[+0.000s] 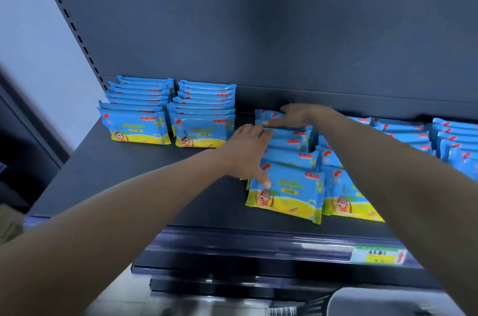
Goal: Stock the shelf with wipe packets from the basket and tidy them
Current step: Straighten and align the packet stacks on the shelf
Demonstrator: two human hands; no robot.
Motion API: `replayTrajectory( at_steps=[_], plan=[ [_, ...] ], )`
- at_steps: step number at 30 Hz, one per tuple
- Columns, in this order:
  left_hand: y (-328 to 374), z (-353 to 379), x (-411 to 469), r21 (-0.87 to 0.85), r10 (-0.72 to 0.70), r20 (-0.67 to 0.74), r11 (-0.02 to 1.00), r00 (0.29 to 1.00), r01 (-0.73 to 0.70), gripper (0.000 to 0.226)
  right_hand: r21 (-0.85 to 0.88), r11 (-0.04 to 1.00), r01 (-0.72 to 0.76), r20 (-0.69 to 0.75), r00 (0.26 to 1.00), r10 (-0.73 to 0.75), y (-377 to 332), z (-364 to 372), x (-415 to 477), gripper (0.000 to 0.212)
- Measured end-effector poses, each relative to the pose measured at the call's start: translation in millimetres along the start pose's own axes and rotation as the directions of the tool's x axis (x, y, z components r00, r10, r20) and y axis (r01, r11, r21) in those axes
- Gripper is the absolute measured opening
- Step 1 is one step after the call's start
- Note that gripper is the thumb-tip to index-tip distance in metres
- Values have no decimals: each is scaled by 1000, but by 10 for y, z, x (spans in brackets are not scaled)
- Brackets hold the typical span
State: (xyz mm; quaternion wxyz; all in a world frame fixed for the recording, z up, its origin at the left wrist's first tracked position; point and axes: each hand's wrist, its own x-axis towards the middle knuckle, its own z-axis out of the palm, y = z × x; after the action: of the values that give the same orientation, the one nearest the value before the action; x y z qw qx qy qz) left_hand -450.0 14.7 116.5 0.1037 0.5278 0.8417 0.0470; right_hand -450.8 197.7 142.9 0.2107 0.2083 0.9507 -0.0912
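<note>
1. A dark shelf filled the view, with blue and yellow wipe packets standing on it in rows, one behind another.
2. Two tidy rows stood at 10 o'clock. More rows ran off to 3 o'clock, blurred.
3. Both hands were on the middle row, just right of centre.
4. The left hand lay spread against the row's left side, fingers apart and fairly straight. Its thumb pressed the front packet and it clasped nothing.
5. The right hand reached to the back of the row at 12 o'clock, with flat fingers laid across the packet tops and nothing gripped.
6. The basket was not clearly in view. A pale shape at 5 o'clock might have been it; I cannot tell.
7. Risk: the middle row leaned forward and looked loose. An uneven push from the left hand could have fanned the packets sideways into the neighbour row, which touched it at 4 o'clock.
8. Risk: the front packet sat near the shelf's front lip. Pressure from the back could have slid it forward off the shelf.
9. Risk: the slick wrappers were likely to slip under flat fingers, so the row could have toppled like dominoes.
10. Risk: the right forearm crossed low over the neighbour row and could have brushed it askew.
</note>
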Motion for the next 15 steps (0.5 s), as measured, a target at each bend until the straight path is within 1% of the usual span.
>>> replayTrajectory(
  at_steps=[2,4,8,11,13,15],
  plan=[
    [-15,-12,35,-19,-37,-51,999,998,36,104,-37,999,-7,4,1000,7,-10,-3,40,101],
    [-17,-14,66,-26,-58,-84,998,995,56,99,-43,999,5,16,1000,-5,-29,-19,67,86],
    [-6,-29,100,-30,-98,-56,995,994,96,95,-27,995,96,18,995,-95,-19,-58,91,67],
    [7,-60,125,-12,-121,-56,993,991,121,96,-18,988,155,-7,988,-155,-14,-111,42,63],
    [17,-71,136,-8,-147,-65,989,987,147,97,66,978,198,-22,980,-197,15,-162,-3,59],
    [29,-75,147,-12,-168,-107,986,980,168,93,211,952,220,-65,975,-211,69,-223,-35,51]
  ],
)
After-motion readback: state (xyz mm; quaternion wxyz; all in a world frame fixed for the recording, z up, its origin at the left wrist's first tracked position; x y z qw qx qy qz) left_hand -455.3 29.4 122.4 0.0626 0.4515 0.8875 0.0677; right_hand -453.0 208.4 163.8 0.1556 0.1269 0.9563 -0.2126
